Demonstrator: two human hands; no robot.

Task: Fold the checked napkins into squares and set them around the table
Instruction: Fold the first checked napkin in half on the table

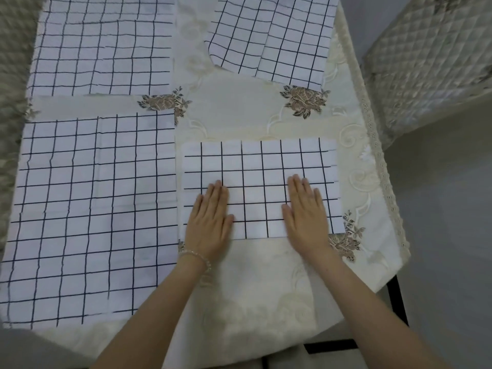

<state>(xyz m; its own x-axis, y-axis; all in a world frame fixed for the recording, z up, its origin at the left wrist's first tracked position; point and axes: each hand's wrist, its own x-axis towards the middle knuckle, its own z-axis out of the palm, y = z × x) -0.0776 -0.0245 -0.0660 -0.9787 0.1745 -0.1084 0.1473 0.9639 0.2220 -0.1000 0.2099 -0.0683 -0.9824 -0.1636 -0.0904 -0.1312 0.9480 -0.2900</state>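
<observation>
A folded white napkin with dark checks (255, 166) lies as a rectangle right of the table's middle. My left hand (210, 222) lies flat with straight fingers on its near left part. My right hand (306, 211) presses flat on its near right part. A large unfolded checked napkin (87, 214) is spread at the near left. Another unfolded one (101, 46) lies at the far left. A third checked napkin (274, 35), partly folded over itself, sits at the far right.
The table wears a cream tablecloth (239, 110) with brown flower prints and a lace edge at the right. A chair with a quilted cover (431, 62) stands past the right edge. A dark frame (396, 299) shows below the near right corner.
</observation>
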